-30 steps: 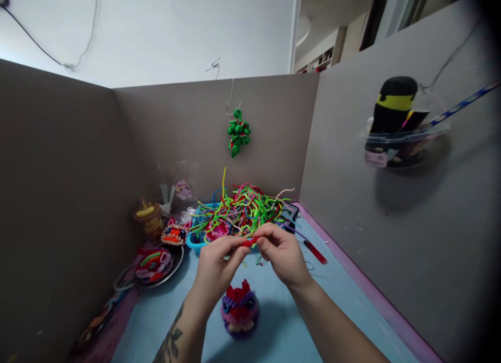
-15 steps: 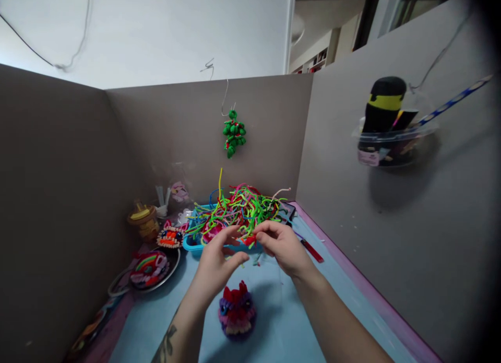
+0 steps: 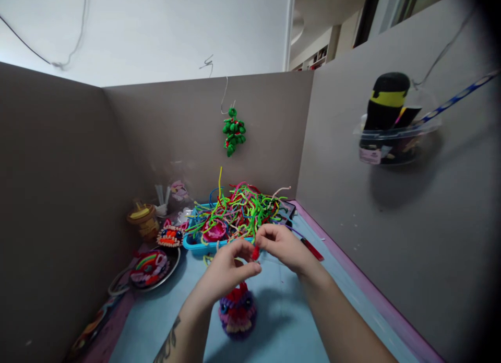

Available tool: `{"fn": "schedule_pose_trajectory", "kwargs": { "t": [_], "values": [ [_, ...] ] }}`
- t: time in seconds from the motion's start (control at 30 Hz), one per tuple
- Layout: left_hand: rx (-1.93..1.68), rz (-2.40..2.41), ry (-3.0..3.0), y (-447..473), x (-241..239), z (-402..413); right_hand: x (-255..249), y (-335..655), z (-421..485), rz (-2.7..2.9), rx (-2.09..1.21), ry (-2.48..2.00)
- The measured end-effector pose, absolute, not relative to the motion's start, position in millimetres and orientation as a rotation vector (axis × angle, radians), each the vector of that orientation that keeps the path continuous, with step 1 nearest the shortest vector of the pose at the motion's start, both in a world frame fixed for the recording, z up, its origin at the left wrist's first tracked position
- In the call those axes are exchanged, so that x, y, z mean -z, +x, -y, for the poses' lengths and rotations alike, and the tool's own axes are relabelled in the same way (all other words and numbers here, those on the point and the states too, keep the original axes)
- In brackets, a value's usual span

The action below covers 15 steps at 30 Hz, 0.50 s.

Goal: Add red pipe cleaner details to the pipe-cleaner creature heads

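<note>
Between my hands is a small red fuzzy piece (image 3: 255, 253), apparently a coiled bit of pipe cleaner. My right hand (image 3: 282, 248) pinches its upper end between thumb and fingertips. Close by on the left, my left hand (image 3: 230, 266) has its thumb and fingers apart, curved about the red piece; whether a fingertip touches it I cannot tell. Below them on the blue tabletop stands a purple, pink and red fuzzy creature figure (image 3: 238, 321) with dark eyes. My left hand covers part of its red top.
A blue tray (image 3: 191, 244) heaped with colourful pipe cleaners (image 3: 246, 209) stands behind my hands. At left are a dark plate (image 3: 174, 264) with a rainbow piece (image 3: 151, 269), and an orange fuzzy figure (image 3: 171, 236). A red-handled tool (image 3: 312, 249) lies right. A green ornament (image 3: 234, 133) hangs on the back panel.
My left hand has moved right and closer to my right hand, now overlapping the figure's top. The red piece has come lower, clear of the tray.
</note>
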State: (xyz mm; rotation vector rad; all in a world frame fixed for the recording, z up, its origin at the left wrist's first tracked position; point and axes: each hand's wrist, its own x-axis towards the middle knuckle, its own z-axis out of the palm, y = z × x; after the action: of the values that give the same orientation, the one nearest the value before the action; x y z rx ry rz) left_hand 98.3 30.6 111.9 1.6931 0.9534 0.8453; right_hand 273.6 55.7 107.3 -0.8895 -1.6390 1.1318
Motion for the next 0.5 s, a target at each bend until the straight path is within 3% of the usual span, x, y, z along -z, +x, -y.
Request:
{"fn": "schedule_pose_trajectory", "kwargs": {
  "t": [0.5],
  "values": [
    [-0.873,-0.996,1.535,99.7,-112.7,-34.1,-101.4,272.2,-57.9,1.535,-1.152,-0.851]
  ]
}}
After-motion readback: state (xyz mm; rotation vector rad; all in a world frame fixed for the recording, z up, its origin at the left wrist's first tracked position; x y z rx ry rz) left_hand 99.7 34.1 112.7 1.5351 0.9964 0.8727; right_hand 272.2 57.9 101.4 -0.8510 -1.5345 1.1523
